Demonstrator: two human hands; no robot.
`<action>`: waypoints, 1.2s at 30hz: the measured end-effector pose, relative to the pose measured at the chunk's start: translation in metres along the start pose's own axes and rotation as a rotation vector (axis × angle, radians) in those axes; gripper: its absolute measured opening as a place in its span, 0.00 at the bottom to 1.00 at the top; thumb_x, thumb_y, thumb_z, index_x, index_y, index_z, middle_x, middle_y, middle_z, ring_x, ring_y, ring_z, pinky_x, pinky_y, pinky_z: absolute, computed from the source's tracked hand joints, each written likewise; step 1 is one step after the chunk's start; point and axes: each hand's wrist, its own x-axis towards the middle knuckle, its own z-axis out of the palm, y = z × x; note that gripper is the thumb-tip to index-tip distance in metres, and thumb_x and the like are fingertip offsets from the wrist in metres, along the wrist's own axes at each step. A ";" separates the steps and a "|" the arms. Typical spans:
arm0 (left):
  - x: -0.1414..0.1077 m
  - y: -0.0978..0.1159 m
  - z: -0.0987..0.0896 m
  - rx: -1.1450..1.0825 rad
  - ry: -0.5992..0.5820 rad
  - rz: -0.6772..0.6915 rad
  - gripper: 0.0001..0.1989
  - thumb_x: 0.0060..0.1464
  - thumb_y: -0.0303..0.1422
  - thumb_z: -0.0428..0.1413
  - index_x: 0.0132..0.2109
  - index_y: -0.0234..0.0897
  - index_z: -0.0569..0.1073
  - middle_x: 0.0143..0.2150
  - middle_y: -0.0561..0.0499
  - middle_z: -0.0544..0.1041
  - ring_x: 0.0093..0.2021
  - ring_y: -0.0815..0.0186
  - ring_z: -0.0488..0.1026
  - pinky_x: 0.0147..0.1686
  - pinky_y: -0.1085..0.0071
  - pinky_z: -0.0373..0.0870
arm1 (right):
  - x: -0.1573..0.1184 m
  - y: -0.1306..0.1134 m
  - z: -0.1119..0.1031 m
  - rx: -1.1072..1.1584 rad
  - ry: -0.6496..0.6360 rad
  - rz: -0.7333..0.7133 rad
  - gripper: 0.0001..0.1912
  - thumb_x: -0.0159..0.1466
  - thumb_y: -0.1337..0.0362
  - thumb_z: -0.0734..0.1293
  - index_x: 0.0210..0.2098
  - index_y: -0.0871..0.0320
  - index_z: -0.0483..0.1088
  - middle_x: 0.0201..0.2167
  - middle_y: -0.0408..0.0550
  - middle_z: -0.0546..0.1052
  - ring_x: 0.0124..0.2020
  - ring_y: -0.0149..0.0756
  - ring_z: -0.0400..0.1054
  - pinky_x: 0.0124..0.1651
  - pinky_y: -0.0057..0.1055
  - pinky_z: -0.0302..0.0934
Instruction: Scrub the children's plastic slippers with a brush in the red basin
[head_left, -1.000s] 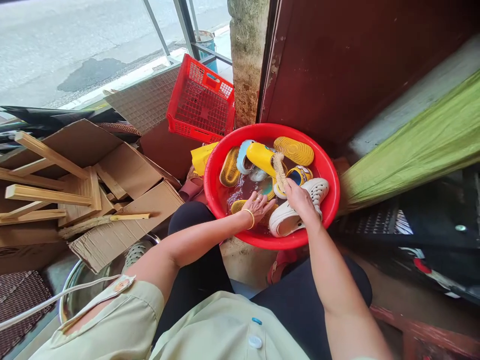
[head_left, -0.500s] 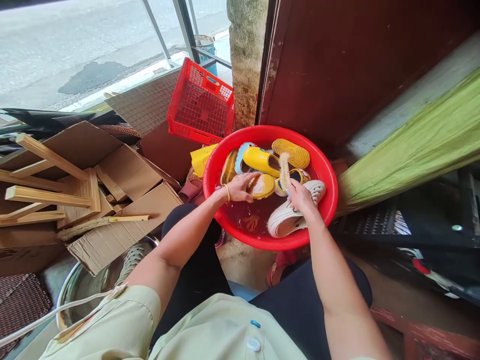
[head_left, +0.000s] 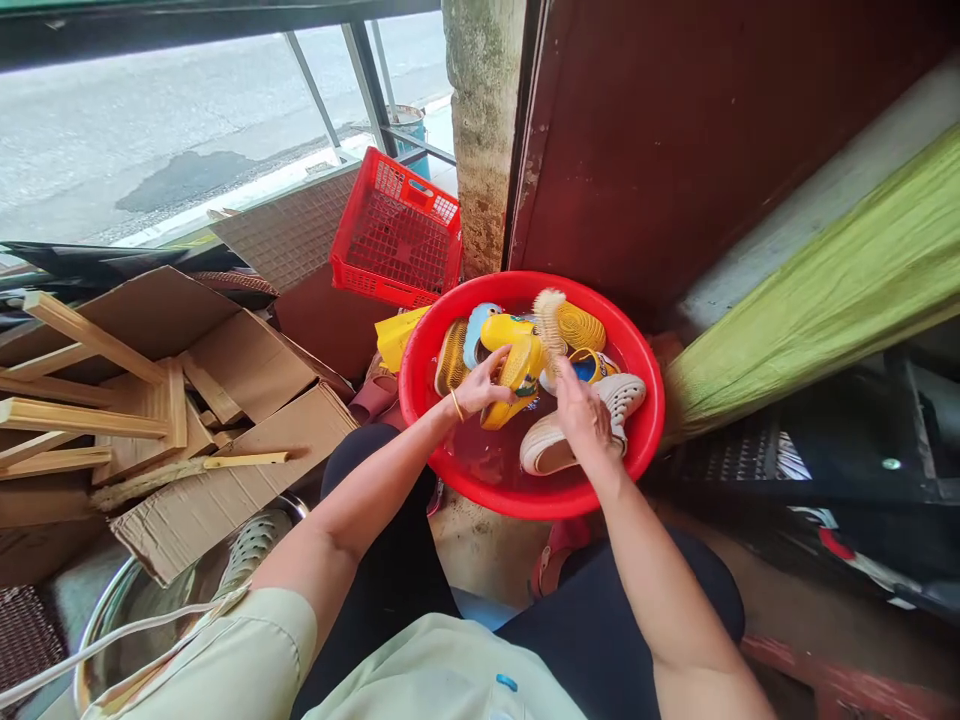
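Yellow clog [head_left: 520, 364] and scrub brush [head_left: 550, 325] held over red basin [head_left: 525, 506].
Left hand [head_left: 478, 390] pinching clog; right hand [head_left: 585, 415] curled round brush end.

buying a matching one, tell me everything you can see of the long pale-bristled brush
The long pale-bristled brush has a narrow head dense with cream bristles. The right hand grips its near end, hiding the rest. It points forward, slightly left, over the round red plastic-looking basin; whether it touches the yellow rubber-looking shoe beside it is unclear.
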 end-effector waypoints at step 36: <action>0.003 0.007 0.031 -0.538 0.336 -0.304 0.32 0.62 0.52 0.47 0.60 0.32 0.74 0.44 0.42 0.84 0.47 0.52 0.81 0.48 0.57 0.80 | 0.000 -0.020 0.013 0.074 -0.198 -0.135 0.26 0.77 0.61 0.51 0.72 0.52 0.59 0.49 0.55 0.83 0.47 0.43 0.79 0.45 0.31 0.66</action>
